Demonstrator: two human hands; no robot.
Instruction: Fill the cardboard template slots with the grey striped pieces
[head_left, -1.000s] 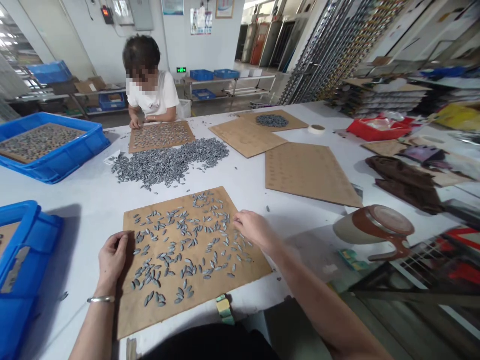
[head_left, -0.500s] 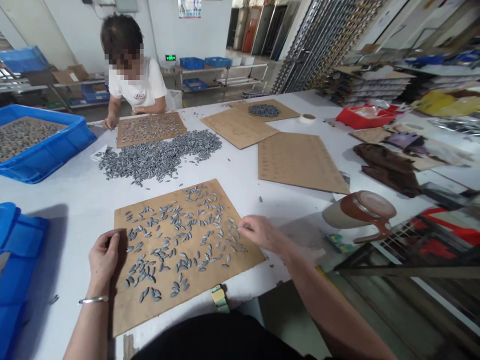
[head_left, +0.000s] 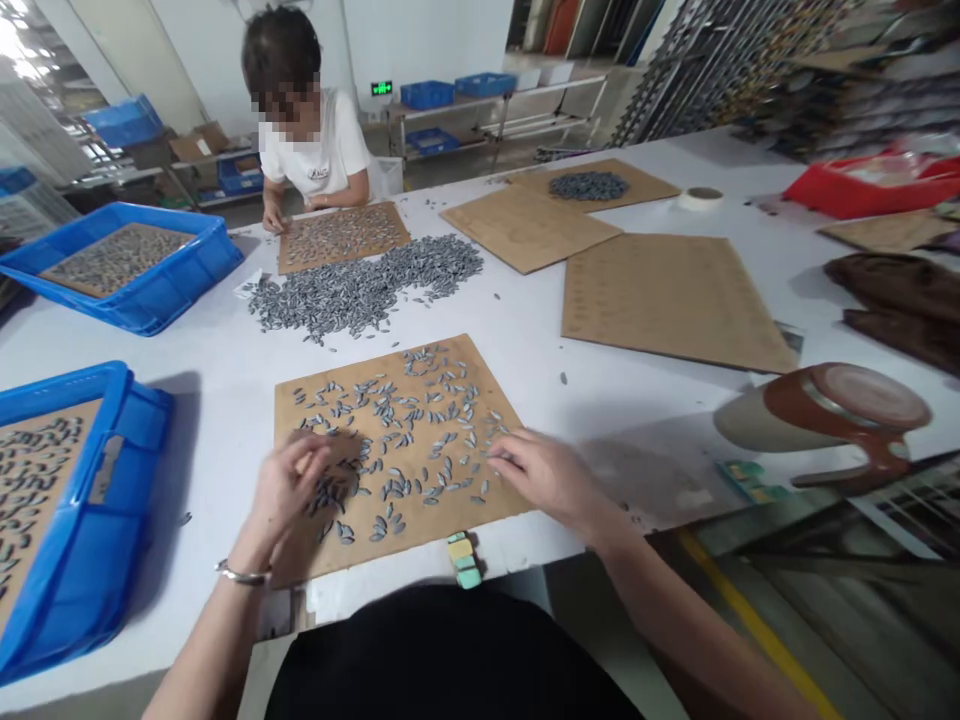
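A brown board [head_left: 420, 515] lies on the white table before me, strewn with small grey leaf-shaped pieces [head_left: 394, 485]. Over the board's left part is my left hand [head_left: 289, 485], thumb and fingers drawn together; whatever is between them is too small to make out. My right hand [head_left: 544, 475] rests at the board's right edge. Its thumb and forefinger are pinched by the outermost pieces, and I cannot tell what is in the pinch. Beyond the board spreads a large heap of the same grey pieces [head_left: 360, 290].
Blue bins [head_left: 142, 520] with filled boards stand at left. Across the table a person [head_left: 315, 150] leans over another covered board [head_left: 345, 235]. Bare boards [head_left: 667, 295], a tape roll [head_left: 700, 199] and a lidded mug [head_left: 817, 410] are at right. A small green-and-yellow object [head_left: 463, 560] sits at the front edge.
My left hand has left the board's left edge and moved in over the pieces. My right hand stays by the right edge. The camera view has turned somewhat left.
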